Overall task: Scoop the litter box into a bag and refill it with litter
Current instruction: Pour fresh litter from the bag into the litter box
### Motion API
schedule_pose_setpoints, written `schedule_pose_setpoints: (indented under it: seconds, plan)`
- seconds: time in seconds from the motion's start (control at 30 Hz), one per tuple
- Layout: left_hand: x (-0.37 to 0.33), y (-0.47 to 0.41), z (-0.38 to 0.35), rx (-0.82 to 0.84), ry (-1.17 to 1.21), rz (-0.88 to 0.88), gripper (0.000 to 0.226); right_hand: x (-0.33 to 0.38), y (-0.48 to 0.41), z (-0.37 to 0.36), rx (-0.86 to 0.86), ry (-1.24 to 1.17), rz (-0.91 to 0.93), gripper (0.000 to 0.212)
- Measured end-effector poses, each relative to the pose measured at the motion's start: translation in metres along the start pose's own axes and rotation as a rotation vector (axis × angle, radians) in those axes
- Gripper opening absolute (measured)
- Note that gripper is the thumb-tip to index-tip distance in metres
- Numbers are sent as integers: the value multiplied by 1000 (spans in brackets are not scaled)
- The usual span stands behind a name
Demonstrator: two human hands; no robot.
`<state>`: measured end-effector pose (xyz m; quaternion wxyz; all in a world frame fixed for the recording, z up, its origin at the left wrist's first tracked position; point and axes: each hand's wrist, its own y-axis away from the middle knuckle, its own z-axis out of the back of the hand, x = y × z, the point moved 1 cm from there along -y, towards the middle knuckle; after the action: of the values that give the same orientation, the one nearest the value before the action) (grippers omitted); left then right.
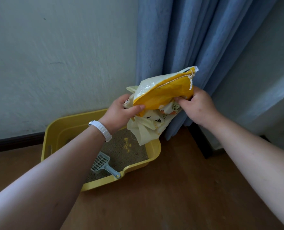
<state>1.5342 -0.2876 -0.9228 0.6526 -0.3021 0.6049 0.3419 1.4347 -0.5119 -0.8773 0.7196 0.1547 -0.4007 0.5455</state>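
A yellow litter box sits on the floor against the wall, holding grey-brown litter with a small patch of yellow grains. A pale blue slotted scoop lies in the box, its handle resting on the near rim. Above the box's far right corner hangs a yellow and cream litter bag, upended, its open cream end drooping down toward the litter. My left hand grips the bag's left side, and my right hand pinches its right side near the stitched seam.
A blue curtain hangs just behind the bag, reaching the floor at the right. A white wall with dark skirting runs behind the box. Brown wooden floor stretches in front. A white band circles my left wrist.
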Motion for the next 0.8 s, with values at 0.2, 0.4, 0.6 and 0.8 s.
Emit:
schedule_pose_setpoints:
  seconds: [0.2, 0.4, 0.6, 0.8]
  plan:
    - [-1, 4, 0, -19, 29, -10, 26, 6, -1, 2, -16, 10, 31, 4]
    - [-5, 6, -4, -25, 1, -17, 24, 15, 2, 7, 2, 15, 85, 19]
    - [-3, 3, -5, -31, -24, -23, 22, 13, -1, 4, -9, 13, 104, 13]
    - [3, -3, -3, -36, -27, -39, 26, 12, -7, 1, -21, 14, 163, 15]
